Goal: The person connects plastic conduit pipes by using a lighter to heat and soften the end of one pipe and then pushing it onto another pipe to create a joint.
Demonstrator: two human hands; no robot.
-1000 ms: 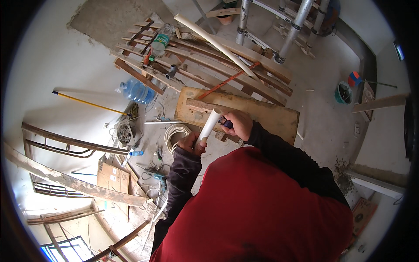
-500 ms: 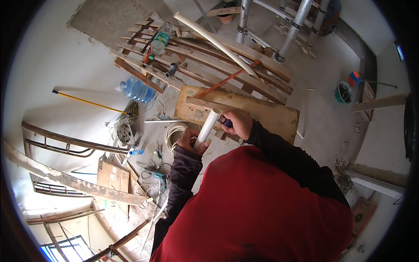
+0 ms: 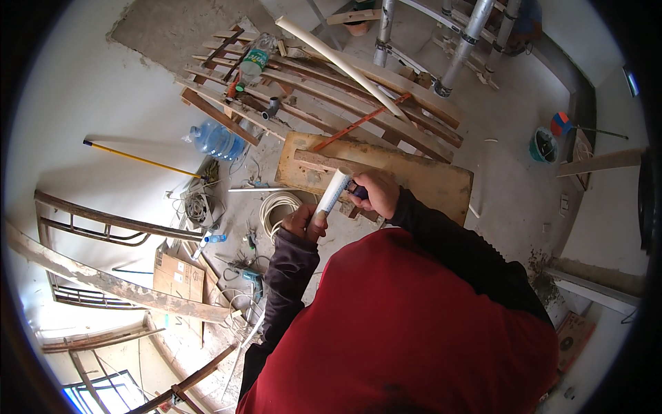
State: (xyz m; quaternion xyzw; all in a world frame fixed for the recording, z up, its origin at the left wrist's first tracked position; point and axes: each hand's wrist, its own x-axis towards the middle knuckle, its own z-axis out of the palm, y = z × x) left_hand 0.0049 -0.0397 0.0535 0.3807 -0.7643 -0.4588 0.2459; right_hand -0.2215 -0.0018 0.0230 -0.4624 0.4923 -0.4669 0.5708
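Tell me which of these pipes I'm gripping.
The short white plastic pipe, in your left hand. The long off-white pipe lies across the wooden slats, and the thin white pipe is on the floor.

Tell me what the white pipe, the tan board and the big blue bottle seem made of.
White pipe: likely rigid plastic, smooth, evenly white with a soft sheen. Tan board: probably wood, perhaps plywood; matte, its face scuffed and stained. Blue bottle: apparently plastic, glossy, ribbed and see-through.
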